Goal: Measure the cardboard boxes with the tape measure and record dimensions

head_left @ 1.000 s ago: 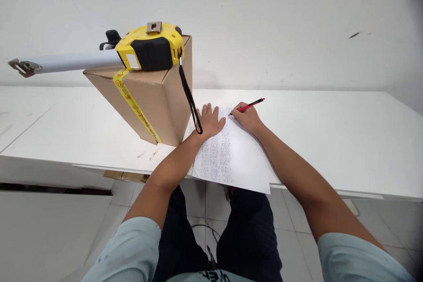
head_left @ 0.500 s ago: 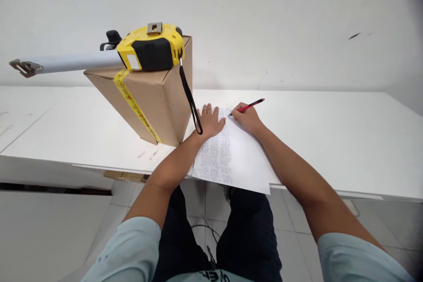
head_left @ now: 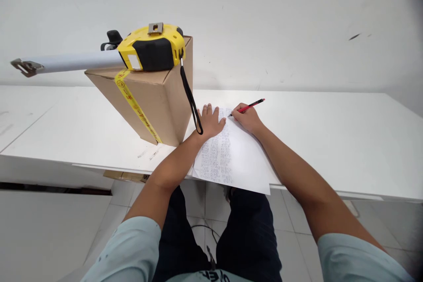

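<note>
A white sheet of paper (head_left: 243,158) covered with blue handwriting lies on the white table (head_left: 330,132), its near edge hanging over the table's front. My left hand (head_left: 209,122) rests flat on the sheet's upper left part, fingers spread. My right hand (head_left: 247,117) grips a red pen (head_left: 248,106) with its tip on the paper's top edge. Just left of my left hand stands a cardboard box (head_left: 155,101) with a yellow tape strip. A yellow and black tape measure (head_left: 150,48) sits on top of it, blade extended to the left.
The tape measure's black wrist strap (head_left: 191,97) hangs down the box's side beside my left hand. The white blade (head_left: 66,61) sticks out past the box to the left. A white wall rises behind the table. Tiled floor and my dark trousers show below the table edge.
</note>
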`<state>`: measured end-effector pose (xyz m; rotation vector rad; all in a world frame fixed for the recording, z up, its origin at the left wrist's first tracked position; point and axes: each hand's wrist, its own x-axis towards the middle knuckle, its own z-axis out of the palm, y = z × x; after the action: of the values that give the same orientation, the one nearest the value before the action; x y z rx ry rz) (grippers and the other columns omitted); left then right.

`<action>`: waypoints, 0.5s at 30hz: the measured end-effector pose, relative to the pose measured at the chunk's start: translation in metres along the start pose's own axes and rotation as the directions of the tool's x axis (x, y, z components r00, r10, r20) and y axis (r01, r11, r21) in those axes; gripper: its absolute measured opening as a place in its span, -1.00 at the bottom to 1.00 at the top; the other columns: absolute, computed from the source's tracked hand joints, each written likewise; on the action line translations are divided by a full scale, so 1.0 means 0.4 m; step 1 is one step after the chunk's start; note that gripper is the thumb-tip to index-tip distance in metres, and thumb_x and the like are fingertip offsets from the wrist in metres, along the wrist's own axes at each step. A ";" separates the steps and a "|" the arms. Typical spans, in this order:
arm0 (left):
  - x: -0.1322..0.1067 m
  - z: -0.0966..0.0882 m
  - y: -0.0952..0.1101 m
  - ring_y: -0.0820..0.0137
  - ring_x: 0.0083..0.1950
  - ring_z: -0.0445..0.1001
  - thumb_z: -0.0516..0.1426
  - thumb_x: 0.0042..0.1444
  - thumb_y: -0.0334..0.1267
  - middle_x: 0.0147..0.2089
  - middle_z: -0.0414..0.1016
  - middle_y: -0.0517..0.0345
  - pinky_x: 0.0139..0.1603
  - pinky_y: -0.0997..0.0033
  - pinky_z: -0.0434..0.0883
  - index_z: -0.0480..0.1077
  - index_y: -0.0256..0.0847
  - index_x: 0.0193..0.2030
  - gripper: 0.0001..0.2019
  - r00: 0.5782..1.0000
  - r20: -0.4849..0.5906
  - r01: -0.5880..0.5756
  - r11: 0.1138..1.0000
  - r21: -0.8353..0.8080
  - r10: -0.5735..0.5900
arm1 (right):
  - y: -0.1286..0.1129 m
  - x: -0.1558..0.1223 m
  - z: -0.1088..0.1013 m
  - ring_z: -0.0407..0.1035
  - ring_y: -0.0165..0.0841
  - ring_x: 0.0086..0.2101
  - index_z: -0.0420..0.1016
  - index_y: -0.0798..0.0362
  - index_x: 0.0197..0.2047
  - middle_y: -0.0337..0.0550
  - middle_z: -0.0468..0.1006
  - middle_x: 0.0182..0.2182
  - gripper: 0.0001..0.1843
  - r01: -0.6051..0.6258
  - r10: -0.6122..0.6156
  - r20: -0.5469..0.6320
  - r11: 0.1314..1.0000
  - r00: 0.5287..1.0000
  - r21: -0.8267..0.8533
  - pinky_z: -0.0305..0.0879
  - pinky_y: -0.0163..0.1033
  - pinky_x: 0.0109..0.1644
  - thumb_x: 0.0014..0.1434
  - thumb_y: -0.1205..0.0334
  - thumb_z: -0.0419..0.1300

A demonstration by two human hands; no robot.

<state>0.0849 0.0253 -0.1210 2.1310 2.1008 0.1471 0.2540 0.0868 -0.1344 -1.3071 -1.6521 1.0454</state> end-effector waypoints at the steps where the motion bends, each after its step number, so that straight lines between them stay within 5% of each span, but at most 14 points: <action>1: 0.000 0.000 0.000 -0.02 0.74 -0.16 -0.16 0.51 0.08 0.72 -0.12 -0.22 0.68 -0.23 -0.14 0.05 -0.28 0.66 -0.28 1.000 0.000 -0.001 1.000 0.000 0.001 | 0.000 0.000 0.000 0.18 -0.43 -0.45 0.44 0.03 -0.48 -0.26 0.40 -0.54 -0.93 0.001 -0.001 -0.001 1.000 1.000 0.000 0.17 -0.22 -0.29 -0.03 0.23 0.23; 15: -0.001 -0.003 0.000 -0.02 0.74 -0.18 -0.16 0.51 0.08 0.73 -0.14 -0.20 0.69 -0.21 -0.16 0.04 -0.28 0.67 -0.27 1.000 0.013 0.004 1.000 -0.009 -0.004 | 0.007 0.002 0.000 0.18 -0.41 -0.43 0.43 0.02 -0.49 -0.25 0.40 -0.54 -0.89 0.022 -0.022 -0.004 1.000 1.000 0.001 0.18 -0.22 -0.28 -0.05 0.18 0.24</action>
<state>0.0848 0.0249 -0.1196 2.1171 2.0930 0.1410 0.2547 0.0879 -0.1370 -1.2867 -1.6591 1.0305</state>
